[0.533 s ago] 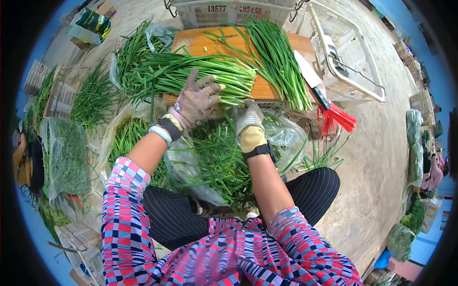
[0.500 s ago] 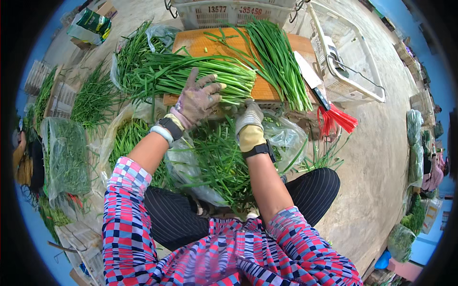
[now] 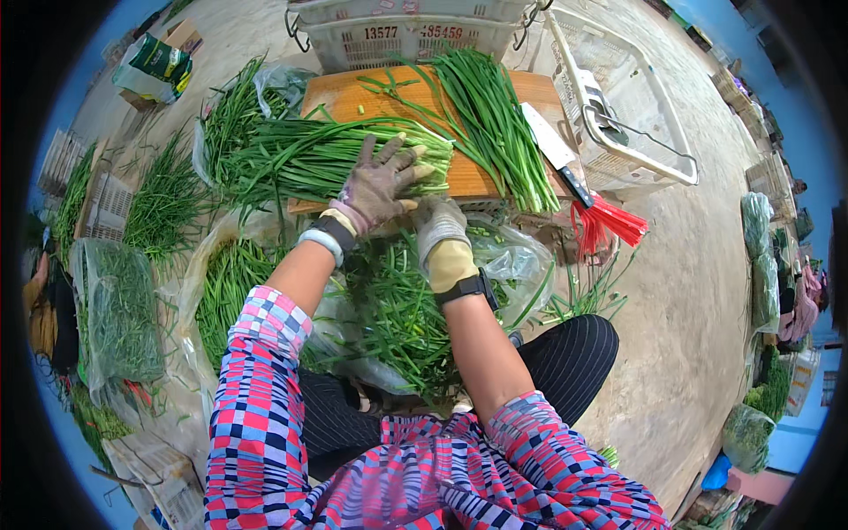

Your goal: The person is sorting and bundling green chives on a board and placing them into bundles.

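Left of the fingers, loose greens [image 3: 163,203] lie on the concrete floor [image 3: 238,37]. The left hand [image 3: 375,183] spreads wide on 1 green bundle [image 3: 296,159] atop the wooden board [image 3: 477,181]; what the right hand [image 3: 439,223] holds, I cannot tell. Right of its fingers: knife [image 3: 549,141], crate [image 3: 609,166], blue wall [image 3: 804,115].

Bright light falls on a pale, stained floor [image 3: 671,300], with blue walls [image 3: 795,124] on both sides.

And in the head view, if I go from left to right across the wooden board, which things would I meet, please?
Sideways bundle of green stalks → second green bundle → knife → white crate beyond the board.
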The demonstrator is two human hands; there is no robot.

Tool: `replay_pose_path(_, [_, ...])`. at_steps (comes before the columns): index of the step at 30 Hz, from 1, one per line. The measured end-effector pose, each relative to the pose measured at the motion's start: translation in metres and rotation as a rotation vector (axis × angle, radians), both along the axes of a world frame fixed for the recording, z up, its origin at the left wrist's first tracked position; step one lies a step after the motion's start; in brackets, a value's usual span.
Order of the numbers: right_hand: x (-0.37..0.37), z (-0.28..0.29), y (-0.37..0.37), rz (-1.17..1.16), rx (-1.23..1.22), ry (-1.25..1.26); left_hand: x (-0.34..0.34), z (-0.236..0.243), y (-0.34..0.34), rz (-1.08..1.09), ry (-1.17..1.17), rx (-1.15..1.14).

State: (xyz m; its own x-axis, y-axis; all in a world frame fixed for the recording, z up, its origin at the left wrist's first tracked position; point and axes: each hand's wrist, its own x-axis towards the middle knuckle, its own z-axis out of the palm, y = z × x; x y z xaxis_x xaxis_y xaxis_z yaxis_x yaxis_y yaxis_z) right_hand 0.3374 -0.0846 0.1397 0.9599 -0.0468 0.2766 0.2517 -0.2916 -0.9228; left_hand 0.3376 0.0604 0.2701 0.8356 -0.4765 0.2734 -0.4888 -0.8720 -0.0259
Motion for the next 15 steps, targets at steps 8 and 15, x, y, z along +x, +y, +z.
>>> replay_pose_path(8, [-0.005,0.077,0.012,-0.167,0.872,0.899,0.027,0.047,-0.012,0.142,0.195,0.389])
replay_pose_path(15, [-0.014,0.099,-0.020,-0.067,0.526,0.717,0.066,0.044,-0.008,0.126,0.587,0.292])
